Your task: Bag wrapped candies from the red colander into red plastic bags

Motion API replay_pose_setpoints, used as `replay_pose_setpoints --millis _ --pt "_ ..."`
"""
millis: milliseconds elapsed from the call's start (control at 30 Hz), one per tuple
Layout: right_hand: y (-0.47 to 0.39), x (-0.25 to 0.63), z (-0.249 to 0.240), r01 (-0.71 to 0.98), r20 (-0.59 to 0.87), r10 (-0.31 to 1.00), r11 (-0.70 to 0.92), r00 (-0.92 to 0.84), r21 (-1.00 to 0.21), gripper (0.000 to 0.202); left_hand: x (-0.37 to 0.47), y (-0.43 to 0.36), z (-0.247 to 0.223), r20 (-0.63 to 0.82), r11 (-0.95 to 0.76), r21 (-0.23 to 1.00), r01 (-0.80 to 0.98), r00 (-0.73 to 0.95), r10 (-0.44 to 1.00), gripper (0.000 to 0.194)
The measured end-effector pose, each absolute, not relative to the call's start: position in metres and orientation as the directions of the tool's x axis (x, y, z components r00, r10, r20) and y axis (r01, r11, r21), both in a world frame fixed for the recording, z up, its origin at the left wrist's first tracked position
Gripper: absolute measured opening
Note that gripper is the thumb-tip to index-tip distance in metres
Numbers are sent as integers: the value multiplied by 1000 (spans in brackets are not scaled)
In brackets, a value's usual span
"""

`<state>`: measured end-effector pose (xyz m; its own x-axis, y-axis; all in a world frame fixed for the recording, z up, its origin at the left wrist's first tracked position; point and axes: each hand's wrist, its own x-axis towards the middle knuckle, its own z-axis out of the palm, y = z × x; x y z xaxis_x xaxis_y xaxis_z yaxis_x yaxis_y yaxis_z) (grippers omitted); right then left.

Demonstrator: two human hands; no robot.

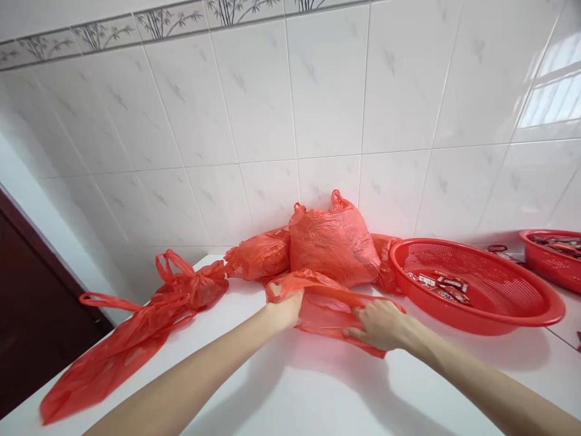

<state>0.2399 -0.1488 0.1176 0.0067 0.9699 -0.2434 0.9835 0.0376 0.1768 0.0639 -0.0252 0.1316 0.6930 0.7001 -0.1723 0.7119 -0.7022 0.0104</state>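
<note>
Between my two hands a thin red plastic bag (324,312) is stretched sideways above the white table. My left hand (287,307) is closed on the bag's left side, its fingertips partly hidden by the film. My right hand (380,326) grips the right side, thumb and fingers bent on the plastic. Just behind stands a full red bag (333,242) with knotted handles, and a smaller filled red bag (261,254) leans beside it. What these bags contain cannot be made out.
Limp red bags (131,339) lie along the table's left edge. To the right sits a red perforated basket (481,290) with several small wrapped packets (447,286) inside. A second red basket (556,260) is at the far right. A tiled wall (327,91) rises behind.
</note>
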Motion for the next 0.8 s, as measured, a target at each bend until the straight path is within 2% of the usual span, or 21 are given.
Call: replay_pose_setpoints --millis 67,133,200,267,333,400,500,600,633,733,800 --pt "-150 238 137 983 -307 948 -30 85 182 46 66 -33 140 -266 -712 -60 700 676 687 56" --pt "-151 234 151 977 -375 923 -7 88 212 49 70 -44 146 -353 -741 -102 664 672 651 47" --pt "-151 231 158 971 -447 893 52 60 234 45 73 -53 150 -410 -773 -116 624 679 609 37" --pt "-151 230 160 965 -482 876 111 18 237 36 76 -59 151 -439 -819 -99 565 714 545 39" --pt "-151 231 155 962 -483 876 150 -21 230 29 80 -62 149 -433 -880 -96 465 776 458 47" --pt "-149 234 147 958 -487 872 175 -43 229 30 85 -60 143 -413 -917 -141 373 820 397 48" --pt "-147 240 132 954 -518 853 210 -72 214 33 91 -52 130 -378 -912 -230 339 833 405 39" --pt "-147 245 123 957 -543 835 221 -87 186 25 91 -42 116 -338 -888 -275 370 827 449 22" --pt "-148 247 121 961 -550 831 211 -81 177 22 89 -38 111 -328 -881 -285 379 825 461 22" --pt "-150 248 120 970 -535 843 170 -53 172 26 84 -32 97 -320 -873 -303 383 822 472 40" --pt "-151 247 119 971 -498 866 156 -45 183 36 83 -33 90 -328 -878 -307 367 826 459 44"
